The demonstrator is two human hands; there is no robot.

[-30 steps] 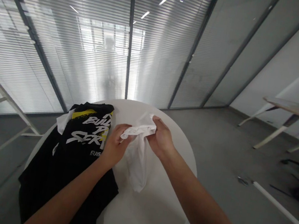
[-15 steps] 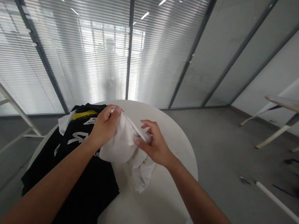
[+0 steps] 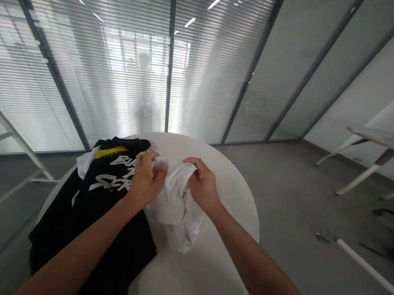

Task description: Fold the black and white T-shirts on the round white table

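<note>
A crumpled white cloth garment [image 3: 172, 195] lies bunched over the round white table [image 3: 197, 278], its lower end resting on the tabletop. My left hand [image 3: 146, 179] pinches its left upper part between thumb and fingers. At the garment's right upper edge, my right hand [image 3: 204, 183] is closed on the fabric, with the fingertips partly hidden by a fold. A dark line, like a seam or opening, shows in the cloth below that hand. Just left of my left hand is a black shirt [image 3: 100, 222] with white lettering and a yellow patch, spread over the table's left side.
A white metal frame [image 3: 10, 130] stands at the left. Behind the table runs a glass partition with blinds [image 3: 125, 85]. A wood-topped table [image 3: 387, 139] is at the right, and a white pole [image 3: 369, 269] lies on the grey floor [image 3: 291, 203].
My right hand has closed on the white garment's edge, where its fingers were apart before. My left hand has shifted slightly right and down, uncovering more lettering on the black shirt.
</note>
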